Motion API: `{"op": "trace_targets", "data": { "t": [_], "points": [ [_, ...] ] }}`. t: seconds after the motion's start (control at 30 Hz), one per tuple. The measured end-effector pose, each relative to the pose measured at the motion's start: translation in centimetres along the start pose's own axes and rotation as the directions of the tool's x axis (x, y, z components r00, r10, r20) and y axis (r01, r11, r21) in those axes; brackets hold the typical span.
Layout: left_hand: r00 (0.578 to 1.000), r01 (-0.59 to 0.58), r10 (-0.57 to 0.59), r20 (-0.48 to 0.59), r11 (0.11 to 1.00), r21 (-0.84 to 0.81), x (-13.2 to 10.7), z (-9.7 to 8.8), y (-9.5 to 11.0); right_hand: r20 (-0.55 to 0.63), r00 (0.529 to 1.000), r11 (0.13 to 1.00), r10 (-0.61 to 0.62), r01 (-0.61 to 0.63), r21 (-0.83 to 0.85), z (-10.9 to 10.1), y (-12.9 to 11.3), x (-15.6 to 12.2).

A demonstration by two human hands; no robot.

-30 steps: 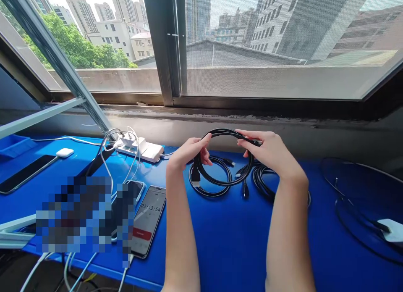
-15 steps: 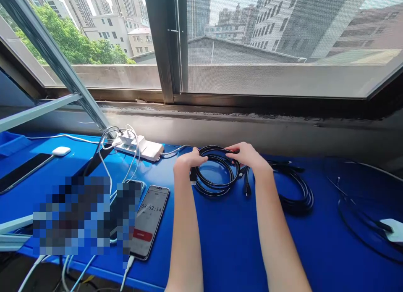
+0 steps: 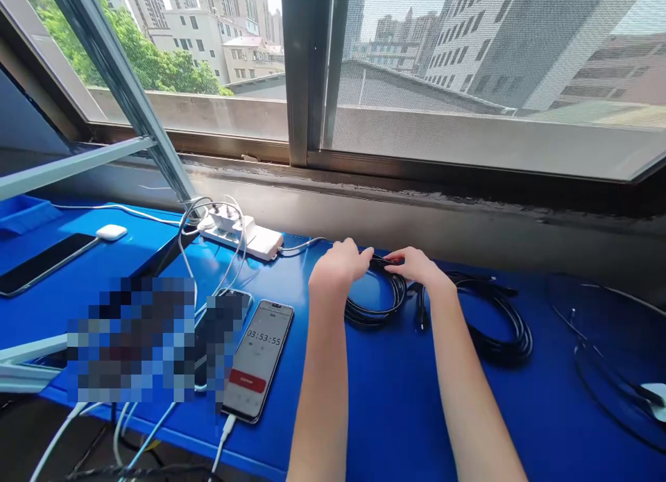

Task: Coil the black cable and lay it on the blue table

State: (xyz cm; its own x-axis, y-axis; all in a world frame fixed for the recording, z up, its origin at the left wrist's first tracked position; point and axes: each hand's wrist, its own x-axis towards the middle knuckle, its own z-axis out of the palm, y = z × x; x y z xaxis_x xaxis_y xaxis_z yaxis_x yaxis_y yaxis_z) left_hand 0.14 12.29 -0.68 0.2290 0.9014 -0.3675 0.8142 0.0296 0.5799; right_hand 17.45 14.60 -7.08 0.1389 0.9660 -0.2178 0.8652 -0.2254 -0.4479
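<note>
A coil of black cable (image 3: 375, 318) lies on the blue tabletop (image 3: 395, 406), in front of the wall below the window. My left hand (image 3: 340, 265) is closed over the coil's upper left side, its back toward me, and hides that part of the loops. At the upper right of the same coil, my right hand (image 3: 415, 265) pinches the strands between thumb and fingers. A black plug (image 3: 421, 315) on a short cable end lies just below my right wrist. Right of my right forearm rests a second black cable coil (image 3: 517, 336).
A phone with a running timer (image 3: 257, 357) lies left of my left forearm. Behind it stands a white power strip (image 3: 265, 242) with chargers and looped white cords. A metal frame (image 3: 150, 132) slants across the left. Thin loose cables (image 3: 593, 350) lie at the far right.
The view has shifted slightly. My left hand has moved from the coil's left side up and over its upper left edge, closer to my right hand. The right hand stays at the upper right.
</note>
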Motion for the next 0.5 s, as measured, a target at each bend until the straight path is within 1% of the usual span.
{"op": "trace_targets", "data": {
  "t": [0.03, 0.13, 0.23, 0.3, 0.37, 0.43, 0.47, 0.5],
  "points": [
    [1.0, -0.017, 0.017, 0.021, 1.0, -0.004, -0.9, 0.0, 0.3, -0.013, 1.0, 1.0, -0.006, 0.005, -0.009, 0.0, 0.0, 0.0],
    [0.989, -0.121, 0.126, 0.081, 0.99, -0.066, -3.7, 0.1, 1.1, -0.053, 0.998, 0.999, -0.028, 0.028, -0.015, 0.2, 0.1, 0.0],
    [0.98, -0.196, 0.199, 0.032, 0.978, -0.077, -6.4, 0.4, 1.5, -0.121, 0.991, 0.999, -0.051, 0.052, 0.012, -0.1, 0.2, -0.3],
    [0.971, -0.241, 0.241, -0.008, 0.968, -0.072, -7.9, 0.8, 1.4, -0.184, 0.981, 0.996, -0.064, 0.073, 0.044, -0.7, 0.0, -0.9],
    [0.957, -0.289, 0.288, -0.03, 0.954, -0.075, -9.3, 1.4, 1.0, -0.248, 0.966, 0.992, -0.074, 0.098, 0.083, -1.8, -0.2, -2.0],
    [0.936, -0.353, 0.352, -0.026, 0.931, -0.091, -10.4, 2.5, 0.1, -0.325, 0.943, 0.986, -0.068, 0.113, 0.123, -3.1, -0.5, -3.4],
    [0.918, -0.396, 0.395, -0.024, 0.912, -0.106, -11.0, 3.3, -0.6, -0.379, 0.924, 0.983, -0.053, 0.114, 0.142, -3.8, -0.7, -4.3],
    [0.902, -0.431, 0.432, -0.017, 0.894, -0.124, -11.4, 4.3, -1.3, -0.449, 0.893, 0.98, -0.027, 0.113, 0.166, -4.3, -0.8, -5.1]
  ]
}}
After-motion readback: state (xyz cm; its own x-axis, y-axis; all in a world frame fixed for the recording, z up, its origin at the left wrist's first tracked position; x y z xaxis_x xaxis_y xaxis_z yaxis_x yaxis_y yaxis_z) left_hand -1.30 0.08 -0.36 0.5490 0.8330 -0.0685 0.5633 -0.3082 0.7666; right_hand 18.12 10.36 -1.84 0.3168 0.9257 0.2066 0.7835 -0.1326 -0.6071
